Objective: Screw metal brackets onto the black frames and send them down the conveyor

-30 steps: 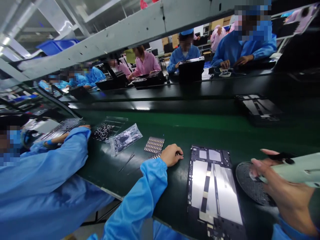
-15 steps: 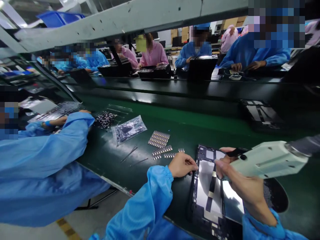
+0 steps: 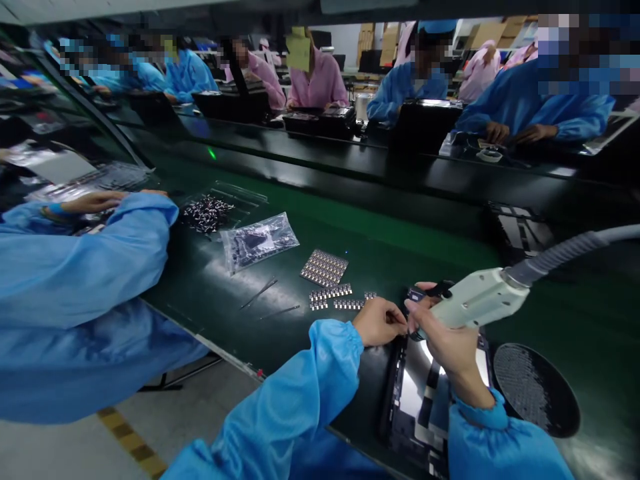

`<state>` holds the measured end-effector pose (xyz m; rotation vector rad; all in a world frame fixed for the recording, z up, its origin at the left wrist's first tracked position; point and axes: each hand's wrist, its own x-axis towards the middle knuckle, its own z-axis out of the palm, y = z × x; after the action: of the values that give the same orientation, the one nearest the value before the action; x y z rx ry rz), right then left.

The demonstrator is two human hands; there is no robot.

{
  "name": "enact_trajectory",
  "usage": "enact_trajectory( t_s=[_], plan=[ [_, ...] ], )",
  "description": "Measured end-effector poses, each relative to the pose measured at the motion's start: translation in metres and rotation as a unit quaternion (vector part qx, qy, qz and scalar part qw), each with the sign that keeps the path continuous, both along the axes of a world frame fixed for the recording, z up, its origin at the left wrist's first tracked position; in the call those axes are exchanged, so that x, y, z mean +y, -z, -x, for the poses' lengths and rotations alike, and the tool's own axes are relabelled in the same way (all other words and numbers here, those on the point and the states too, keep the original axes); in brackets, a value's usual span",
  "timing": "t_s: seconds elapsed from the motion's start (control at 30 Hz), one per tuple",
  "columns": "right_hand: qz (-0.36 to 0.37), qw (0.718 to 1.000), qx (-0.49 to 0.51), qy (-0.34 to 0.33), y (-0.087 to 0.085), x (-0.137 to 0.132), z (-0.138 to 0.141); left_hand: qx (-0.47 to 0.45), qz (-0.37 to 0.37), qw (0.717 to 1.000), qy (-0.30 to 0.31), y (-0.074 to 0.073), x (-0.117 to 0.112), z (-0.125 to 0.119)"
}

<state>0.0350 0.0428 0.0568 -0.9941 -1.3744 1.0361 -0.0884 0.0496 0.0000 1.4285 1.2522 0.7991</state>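
Observation:
My right hand is wrapped round a pale green electric screwdriver with a ribbed cable sleeve. Its tip is hidden behind my fingers, at the left edge of a tablet housing. The housing lies flat before me, black-framed with silvery plates and dark strips, partly covered by my right forearm. At that same edge, my left hand has thumb and fingers pinched together; what they hold, if anything, is too small to make out. A round black dish of tiny parts, seemingly screws, sits right of the housing.
Left of my hands lie small component strips, a component sheet, two tweezers, a clear bag and a pile of small parts. A co-worker's sleeve reaches in from the left. Another housing stands behind.
The screwdriver and my right hand have shifted left, to the housing's left edge beside my left hand. The view has tilted, and the round dish is now more exposed.

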Motion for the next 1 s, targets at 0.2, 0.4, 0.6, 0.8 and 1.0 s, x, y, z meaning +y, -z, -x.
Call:
enact_trajectory(
  t_s=[0.2,0.4,0.6,0.8,1.0],
  plan=[
    [0.009,1.0,-0.028,-0.002,0.006,0.002,0.002,-0.077,0.088,0.993,-0.009,0.004,0.002,0.001],
    [0.008,0.999,-0.039,-0.011,0.007,0.002,0.004,-0.076,0.093,0.993,-0.008,0.0,0.003,-0.001],
    [0.034,0.99,-0.134,-0.025,0.016,-0.002,0.0,-0.027,-0.014,0.996,-0.089,-0.018,0.018,0.05],
    [0.026,0.992,-0.122,-0.028,0.014,-0.003,0.0,0.215,-0.121,0.966,-0.084,-0.022,0.018,0.071],
    [0.005,0.995,-0.081,0.051,-0.023,-0.014,-0.044,0.384,-0.098,0.916,-0.061,-0.016,0.011,0.052]
  ],
)
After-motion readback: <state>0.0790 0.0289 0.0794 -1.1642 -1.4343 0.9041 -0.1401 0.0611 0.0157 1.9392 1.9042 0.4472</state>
